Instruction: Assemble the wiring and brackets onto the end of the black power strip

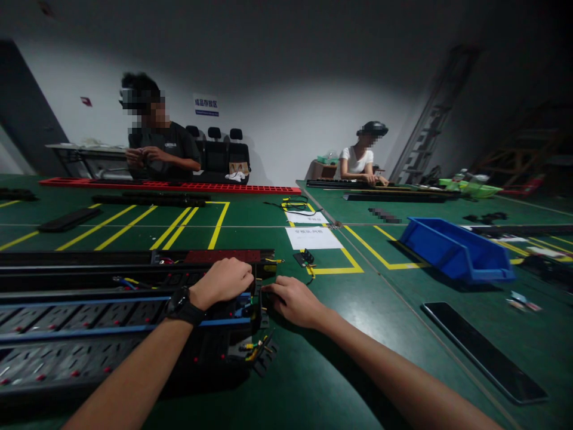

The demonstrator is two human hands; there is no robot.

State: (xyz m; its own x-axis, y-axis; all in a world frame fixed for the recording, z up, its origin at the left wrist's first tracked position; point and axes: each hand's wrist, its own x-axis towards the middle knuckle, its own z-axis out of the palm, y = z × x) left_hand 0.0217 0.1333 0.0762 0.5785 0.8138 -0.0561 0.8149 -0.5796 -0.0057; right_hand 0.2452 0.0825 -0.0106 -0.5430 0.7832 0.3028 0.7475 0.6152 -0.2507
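Several long black strips with socket panels (94, 325) lie side by side at the left, blue rails along one of them. My left hand (226, 279), a dark watch on its wrist, rests over the right end of the strips, its fingers bent down and their tips hidden. Just right of that end, my right hand (293, 300) has its fingers drawn together at a small dark end piece (263, 304); whatever is between them is too small to make out. Yellow and green wires (256, 346) stick out of the nearest strip's end.
A blue bin (456, 249) and a black phone (483, 352) lie at the right. White paper sheets (314, 237) and a small wired part (305, 258) are beyond my hands. Two people work across the table behind a red strip (179, 186) and dark strips.
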